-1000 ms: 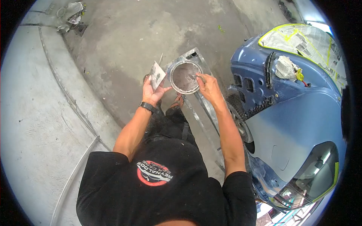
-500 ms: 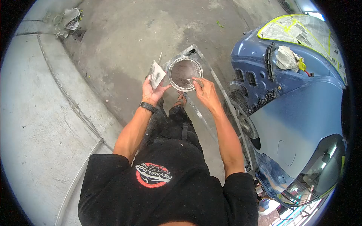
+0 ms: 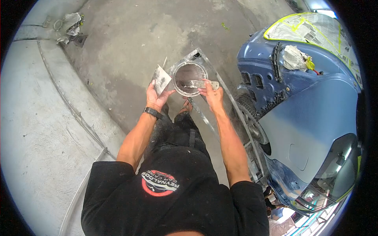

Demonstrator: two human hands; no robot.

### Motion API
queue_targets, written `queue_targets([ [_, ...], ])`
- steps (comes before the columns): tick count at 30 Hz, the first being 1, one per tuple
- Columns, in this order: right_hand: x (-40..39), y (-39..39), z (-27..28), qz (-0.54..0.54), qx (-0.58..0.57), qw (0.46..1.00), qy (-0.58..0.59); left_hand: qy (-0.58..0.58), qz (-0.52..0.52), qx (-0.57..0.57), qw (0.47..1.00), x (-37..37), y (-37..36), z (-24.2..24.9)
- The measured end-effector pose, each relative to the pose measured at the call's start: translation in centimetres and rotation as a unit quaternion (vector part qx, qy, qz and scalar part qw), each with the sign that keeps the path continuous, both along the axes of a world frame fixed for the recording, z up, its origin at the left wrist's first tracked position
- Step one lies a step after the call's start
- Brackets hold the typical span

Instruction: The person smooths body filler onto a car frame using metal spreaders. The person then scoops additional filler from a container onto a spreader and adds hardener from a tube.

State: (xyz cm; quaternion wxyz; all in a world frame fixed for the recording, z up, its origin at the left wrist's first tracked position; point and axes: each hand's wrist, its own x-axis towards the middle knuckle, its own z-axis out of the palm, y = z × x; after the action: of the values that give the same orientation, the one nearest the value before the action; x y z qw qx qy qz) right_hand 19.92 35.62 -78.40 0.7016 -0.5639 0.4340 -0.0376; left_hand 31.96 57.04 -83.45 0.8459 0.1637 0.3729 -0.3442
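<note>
A round open can [image 3: 174, 87] of grey-brown paste stands at the corner of a metal frame, its rim smeared with the paste. My left hand [image 3: 154, 98] grips a flat, pale mixing board [image 3: 162, 80] with dark smudges, just left of the can. A thin pointed edge sticks up behind the board; what it belongs to I cannot make out. Some left fingers reach toward the can's lower rim. In my right hand [image 3: 212, 96] is a flat putty knife [image 3: 214, 85], pinched at the can's right rim. Its paste-coated part lies across the can's opening.
The metal frame [image 3: 228, 93] runs down along my right side. Beyond it stands a blue car body [image 3: 315, 102] with newspaper masking [image 3: 311, 31] and a wheel [image 3: 252, 118]. A large pale grey panel [image 3: 59, 129] lies at left. Crumpled paper [image 3: 73, 23] sits at upper left.
My right hand has turned and raised the putty knife, so it now lies flat across the can's opening, where before it was mostly hidden. My left hand still holds the board.
</note>
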Motion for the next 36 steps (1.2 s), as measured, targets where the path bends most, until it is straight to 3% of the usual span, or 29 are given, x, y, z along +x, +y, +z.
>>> queue_targets([
  [2, -0.7, -0.5, -0.3, -0.054, 0.055, 0.997, -0.026, -0.007, -0.008, 0.006, 1.000, 0.2, -0.3, 0.6],
  [9, -4.6, -1.4, 1.7, -0.088, 0.064, 0.993, -0.052, -0.017, -0.023, 0.023, 0.999, 0.4, 0.0, 0.9],
  [13, -7.3, -2.9, 5.7, -0.112, 0.047, 0.990, -0.069, -0.074, -0.084, 0.099, 0.989, 1.8, 2.5, 1.5],
  [19, -12.3, -6.5, 14.1, -0.103, 0.030, 0.987, -0.120, -0.241, -0.177, 0.237, 0.924, 4.7, 5.6, 1.7],
  [23, -14.9, -7.8, 19.0, -0.111, 0.039, 0.980, -0.163, -0.359, -0.262, 0.326, 0.835, 5.5, 3.2, 1.7],
  [26, -16.0, -7.9, 21.9, -0.104, 0.015, 0.979, -0.174, -0.399, -0.306, 0.347, 0.792, 5.3, -0.1, 4.6],
  [29, -16.2, -7.3, 24.1, -0.085, -0.012, 0.978, -0.188, -0.457, -0.284, 0.313, 0.783, 5.1, -3.0, 4.6],
  [30, -16.3, -7.2, 24.4, -0.078, -0.020, 0.979, -0.188, -0.428, -0.306, 0.264, 0.809, 4.8, -3.8, 4.8],
  [32, -16.3, -6.1, 24.6, -0.016, -0.080, 0.977, -0.196, -0.365, -0.346, 0.165, 0.848, 4.3, -4.8, 9.6],
  [33, -16.2, -5.4, 24.6, 0.016, -0.108, 0.974, -0.200, -0.383, -0.369, 0.171, 0.829, 4.4, -5.0, 10.5],
  [34, -16.3, -4.6, 25.0, 0.107, -0.224, 0.952, -0.177, -0.400, -0.391, 0.177, 0.810, 4.6, -5.2, 11.2],
  [35, -16.2, -3.7, 26.1, 0.195, -0.335, 0.909, -0.151, -0.416, -0.412, 0.183, 0.790, 4.8, -5.4, 11.5],
  [36, -16.1, -2.9, 27.1, 0.280, -0.438, 0.846, -0.122, -0.383, -0.409, 0.169, 0.811, 5.0, -5.7, 11.4],
])
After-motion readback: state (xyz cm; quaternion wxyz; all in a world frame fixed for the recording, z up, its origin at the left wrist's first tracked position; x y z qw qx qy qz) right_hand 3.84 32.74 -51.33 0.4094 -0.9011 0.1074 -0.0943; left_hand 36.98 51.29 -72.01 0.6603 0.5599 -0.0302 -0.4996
